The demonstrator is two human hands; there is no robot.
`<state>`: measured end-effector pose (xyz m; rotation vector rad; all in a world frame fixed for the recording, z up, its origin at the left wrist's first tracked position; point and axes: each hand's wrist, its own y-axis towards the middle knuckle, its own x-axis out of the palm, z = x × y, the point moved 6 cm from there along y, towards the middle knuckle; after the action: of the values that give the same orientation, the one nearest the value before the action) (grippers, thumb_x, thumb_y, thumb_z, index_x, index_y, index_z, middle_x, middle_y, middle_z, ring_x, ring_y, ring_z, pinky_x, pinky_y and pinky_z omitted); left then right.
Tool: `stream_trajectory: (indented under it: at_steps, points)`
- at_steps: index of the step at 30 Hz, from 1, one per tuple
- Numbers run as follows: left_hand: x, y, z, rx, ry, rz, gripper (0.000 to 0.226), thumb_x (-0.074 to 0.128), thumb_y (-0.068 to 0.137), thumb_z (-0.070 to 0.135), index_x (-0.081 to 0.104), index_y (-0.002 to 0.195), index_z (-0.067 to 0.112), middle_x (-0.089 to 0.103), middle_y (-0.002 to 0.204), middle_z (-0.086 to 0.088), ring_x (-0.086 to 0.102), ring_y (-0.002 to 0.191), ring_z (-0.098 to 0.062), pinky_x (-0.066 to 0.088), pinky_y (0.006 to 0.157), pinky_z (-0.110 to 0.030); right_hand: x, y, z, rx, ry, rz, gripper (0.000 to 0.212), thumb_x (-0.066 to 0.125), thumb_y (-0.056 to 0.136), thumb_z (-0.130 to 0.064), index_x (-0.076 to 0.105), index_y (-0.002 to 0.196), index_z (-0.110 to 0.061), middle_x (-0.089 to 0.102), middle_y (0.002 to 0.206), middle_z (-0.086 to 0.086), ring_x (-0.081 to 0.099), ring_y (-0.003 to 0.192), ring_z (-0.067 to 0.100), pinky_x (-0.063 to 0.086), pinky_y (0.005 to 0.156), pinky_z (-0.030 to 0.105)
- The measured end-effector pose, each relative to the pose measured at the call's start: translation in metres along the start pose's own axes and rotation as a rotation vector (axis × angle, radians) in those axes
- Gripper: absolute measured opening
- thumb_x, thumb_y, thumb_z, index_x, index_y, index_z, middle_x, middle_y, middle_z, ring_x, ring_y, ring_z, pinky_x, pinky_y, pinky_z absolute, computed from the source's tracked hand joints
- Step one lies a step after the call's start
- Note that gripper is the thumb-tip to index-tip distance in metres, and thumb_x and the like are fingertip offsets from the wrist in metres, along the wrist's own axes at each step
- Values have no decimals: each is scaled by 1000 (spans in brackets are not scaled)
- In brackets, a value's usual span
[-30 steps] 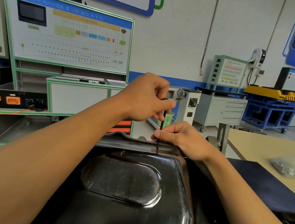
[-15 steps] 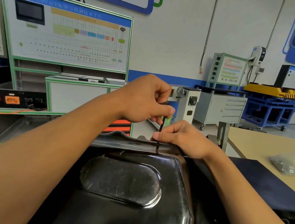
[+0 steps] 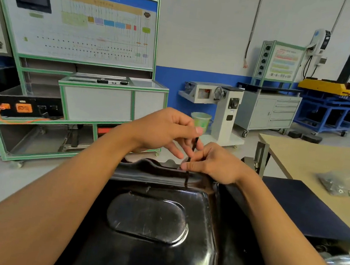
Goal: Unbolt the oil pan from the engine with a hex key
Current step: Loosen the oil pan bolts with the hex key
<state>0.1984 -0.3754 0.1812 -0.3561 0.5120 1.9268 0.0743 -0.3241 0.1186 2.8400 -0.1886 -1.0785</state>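
My left hand (image 3: 165,131) pinches the top of the hex key (image 3: 195,144) between thumb and forefinger, the other fingers spread loosely below. My right hand (image 3: 214,163) is closed on the lower shaft, fingertips pressed together just above the far rim of the oil pan (image 3: 157,229). The key stands nearly upright at that far rim, toward its right corner. My right fingers hide the bolt and the key's tip, so I cannot tell how it sits there. The pan is glossy black with an oval raised patch in its middle. My forearms cross its left and right sides.

To my right stands a tan bench (image 3: 320,159) with a dark blue mat (image 3: 306,205) along its near left edge, and a clear bag of small hardware (image 3: 335,185) just beyond the mat. Behind my hands a green cup (image 3: 201,120) sits by a white machine stand (image 3: 223,107). A green-framed training board (image 3: 83,26) fills the left, and a grey drawer cabinet (image 3: 269,113) stands against the far wall.
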Motion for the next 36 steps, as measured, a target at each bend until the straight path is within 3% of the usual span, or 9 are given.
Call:
stream_trajectory:
  at_steps: [3, 6, 8, 10, 16, 19, 24, 31, 36]
  points:
    - [2, -2, 2, 15, 33, -16, 42, 61, 98, 23, 70, 57, 27, 77, 89, -6, 72, 78, -18, 61, 70, -30, -1, 1, -6, -4, -24, -48, 16, 78, 87, -19, 81, 96, -5, 78, 95, 12, 61, 85, 16, 52, 95, 40]
    - [-2, -1, 5, 31, 72, 46, 48, 60, 98, 12, 70, 54, 26, 77, 85, -7, 69, 73, -18, 61, 68, -30, -12, -2, -5, -21, 74, -65, 18, 80, 85, -20, 81, 100, -10, 77, 85, 7, 61, 73, 10, 54, 70, 31]
    - [-6, -1, 7, 48, 102, 107, 45, 61, 96, 6, 71, 55, 21, 76, 81, -7, 67, 68, -17, 60, 64, -28, -24, -7, -4, -64, 203, 6, 24, 81, 78, -26, 81, 99, -15, 77, 82, 1, 64, 73, 10, 55, 72, 26]
    - [-8, 0, 9, 63, 156, 151, 40, 62, 92, 2, 71, 55, 15, 75, 79, -12, 63, 65, -18, 58, 61, -28, -29, -11, -6, -131, 236, 88, 26, 83, 73, -29, 82, 96, -19, 78, 89, 7, 68, 82, 17, 57, 87, 35]
    - [-8, 1, 15, 124, 261, 237, 52, 62, 84, 2, 64, 40, 29, 72, 69, -15, 54, 50, -7, 45, 55, -21, -9, -6, -17, -293, 199, 214, 15, 83, 80, -17, 79, 83, -3, 70, 86, 26, 61, 90, 49, 51, 86, 56]
    - [-9, 3, 10, 137, 205, 184, 33, 73, 85, 17, 65, 54, 19, 72, 80, -18, 65, 68, -26, 48, 57, -25, -9, -9, -13, -314, 212, 214, 13, 80, 83, -13, 78, 84, 0, 69, 81, 25, 59, 73, 36, 52, 74, 46]
    - [-7, -3, 7, 132, 4, -31, 21, 84, 74, 18, 67, 86, 18, 75, 93, -12, 66, 72, -19, 57, 62, -29, -7, -12, -9, -328, 237, 196, 10, 77, 86, -15, 79, 88, -6, 69, 77, 18, 53, 63, 8, 45, 68, 23]
    - [-7, 7, 8, 79, 168, 380, 14, 64, 93, 7, 71, 91, 18, 65, 54, -4, 55, 38, -16, 46, 40, -23, -1, -11, -10, -298, 258, 163, 14, 73, 89, -11, 79, 98, -2, 73, 86, 19, 54, 66, 4, 48, 71, 28]
    - [-6, 2, -5, -228, -290, 381, 24, 49, 96, 1, 71, 103, 8, 76, 82, -13, 60, 45, -20, 50, 42, -25, -2, -11, -7, -303, 196, 179, 9, 73, 91, -12, 80, 95, -8, 69, 72, 2, 50, 52, -3, 39, 60, 11]
